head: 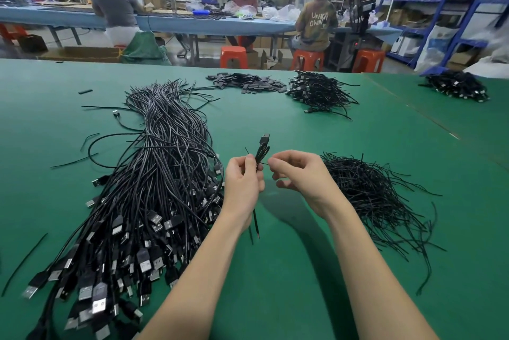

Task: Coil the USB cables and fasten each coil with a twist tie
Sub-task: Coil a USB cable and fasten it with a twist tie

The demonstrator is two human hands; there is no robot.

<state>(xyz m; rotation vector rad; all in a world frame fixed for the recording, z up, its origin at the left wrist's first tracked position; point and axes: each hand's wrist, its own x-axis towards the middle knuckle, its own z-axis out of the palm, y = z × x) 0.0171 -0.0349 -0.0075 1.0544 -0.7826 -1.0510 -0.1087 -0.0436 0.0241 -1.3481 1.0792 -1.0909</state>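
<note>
Fingers (pixel 249 164) of the left hand (pixel 242 188) clamp a coil (pixel 261 153) above the worktop (pixel 289 270) while the right hand (pixel 296 174) pinches its tie (pixel 264 163) (fastening, I judge), with few bundles (pixel 321 91) done and most cables (pixel 154 174) left.

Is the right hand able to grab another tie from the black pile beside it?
Probably yes: the right hand hovers just left of the loose black twist-tie pile, nothing between them.

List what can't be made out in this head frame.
- Coiled cable: loop count hidden inside left hand.
- Twist tie: too thin to tell whether twisted; end behind right hand fingers.
- Loose cable pile: cut off at the bottom edge.
</note>
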